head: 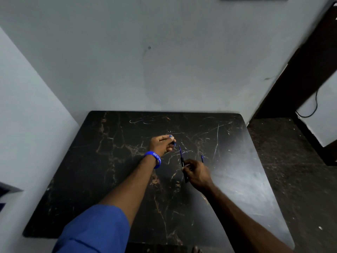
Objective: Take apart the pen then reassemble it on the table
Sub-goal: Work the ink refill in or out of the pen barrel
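Over the black marbled desk (109,161), my right hand (197,173) pinches the slim black pen barrel with its blue refill showing (182,161), tip toward 12 o'clock. My left hand (161,146), at 10 o'clock from it, is closed round a small dark-and-blue pen piece (172,143). Another thin blue part (202,158) lies near at 2 o'clock. I'd worry a loose pinch drops the small piece, which could roll and vanish against this dark surface.

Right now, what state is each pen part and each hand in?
Pen barrel: apart from its cap, refill tip poking out, held by the right hand.
Small blue piece: loose beside the right hand; contact unclear.
Left hand: closed on a small dark part.
Right hand: gripping the barrel.
Table: scratched.
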